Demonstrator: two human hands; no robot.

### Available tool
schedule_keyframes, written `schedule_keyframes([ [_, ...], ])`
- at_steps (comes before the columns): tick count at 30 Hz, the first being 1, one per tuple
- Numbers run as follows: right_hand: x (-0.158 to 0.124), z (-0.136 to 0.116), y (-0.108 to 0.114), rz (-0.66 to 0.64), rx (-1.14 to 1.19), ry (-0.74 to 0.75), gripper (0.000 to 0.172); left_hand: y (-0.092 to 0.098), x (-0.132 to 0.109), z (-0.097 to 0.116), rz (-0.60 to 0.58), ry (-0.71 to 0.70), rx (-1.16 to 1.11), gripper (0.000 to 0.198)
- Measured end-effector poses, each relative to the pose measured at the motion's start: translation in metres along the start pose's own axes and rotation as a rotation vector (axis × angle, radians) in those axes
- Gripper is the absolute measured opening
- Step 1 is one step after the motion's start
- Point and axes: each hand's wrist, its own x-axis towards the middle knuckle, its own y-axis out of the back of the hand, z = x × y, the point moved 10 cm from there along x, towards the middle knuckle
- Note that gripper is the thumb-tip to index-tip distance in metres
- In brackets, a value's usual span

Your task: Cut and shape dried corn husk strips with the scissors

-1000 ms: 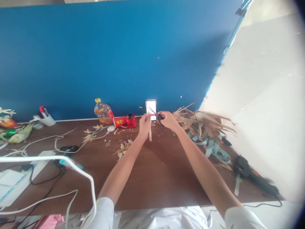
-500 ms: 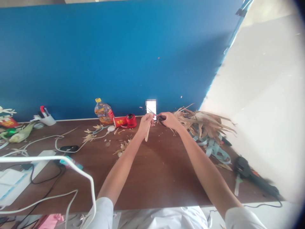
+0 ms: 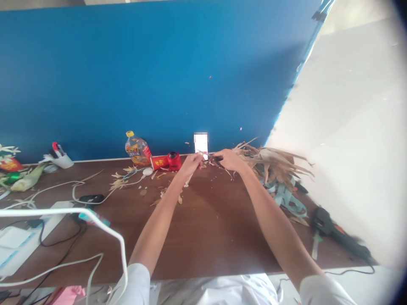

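Observation:
My left hand (image 3: 191, 164) is closed in a pinch on a pale strip of dried husk (image 3: 187, 183), whose lower end shows below the wrist. To its right, my right hand (image 3: 230, 159) grips dark-handled scissors (image 3: 218, 159). The blades point left toward the fingers of my left hand; whether they touch the strip, I cannot tell. Just behind both hands a lit phone (image 3: 201, 142) leans upright against the blue panel. A pile of dried corn husks (image 3: 276, 163) lies beside my right hand. Small husk scraps (image 3: 180, 199) are scattered near my left forearm.
Left of the hands stand a drink bottle (image 3: 137, 149) and a red container (image 3: 174, 161). A black glue gun (image 3: 337, 235) and pale blue ribbon (image 3: 288, 199) lie on the right. Cables, a power strip (image 3: 32, 241) and a white metal frame (image 3: 79, 210) occupy the left side.
The husk strip has swung from hanging plainly beside my left hand to mostly behind the wrist. My left hand has shifted slightly left, and the scissors are held lower and flatter.

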Motion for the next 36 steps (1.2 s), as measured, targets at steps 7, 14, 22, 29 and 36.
schedule_keyframes([
  [7, -0.001, 0.005, 0.002, -0.027, -0.044, 0.004, 0.029, -0.001, -0.004, 0.002, -0.027, 0.049, 0.005, 0.042],
  [14, -0.002, 0.004, 0.0, -0.056, -0.009, 0.042, 0.024, -0.002, -0.011, 0.008, -0.086, 0.103, 0.034, 0.045],
  [22, -0.002, -0.004, -0.004, -0.08, -0.037, 0.062, 0.024, -0.003, -0.01, 0.003, -0.102, 0.121, 0.118, 0.044],
  [29, -0.006, -0.001, 0.0, -0.11, -0.09, 0.097, 0.024, -0.007, -0.012, 0.011, -0.214, 0.081, 0.166, 0.041],
  [36, -0.01, -0.004, 0.004, -0.136, -0.038, 0.123, 0.027, -0.006, -0.017, 0.018, -0.258, 0.074, 0.226, 0.038],
])
